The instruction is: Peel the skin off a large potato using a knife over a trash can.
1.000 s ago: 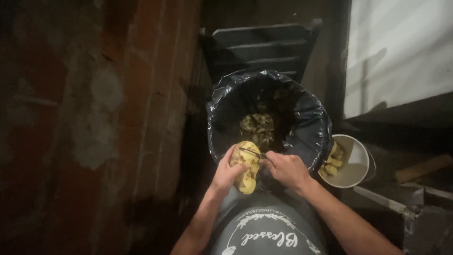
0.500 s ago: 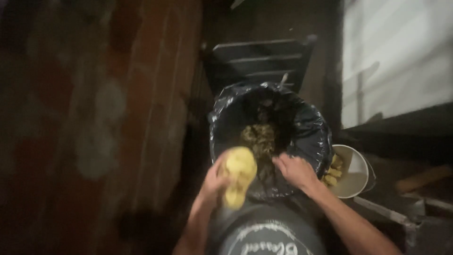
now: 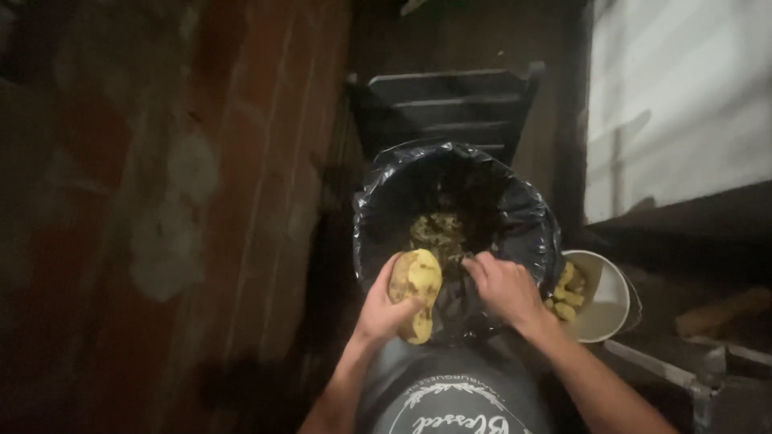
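Note:
My left hand holds a partly peeled yellow potato over the near rim of a bin lined with a black bag. My right hand is closed around a small dark peeler, whose tip points toward the potato, a short gap away from it. Potato peelings lie heaped in the bottom of the bin.
A white bucket with several peeled potatoes stands to the right of the bin. A dark slatted chair is behind the bin. A red brick wall runs along the left. A pale wall is at upper right.
The peeler was on the potato a second ago; my right hand has since drawn off to the right. My left hand turned the potato, and the view shifted slightly.

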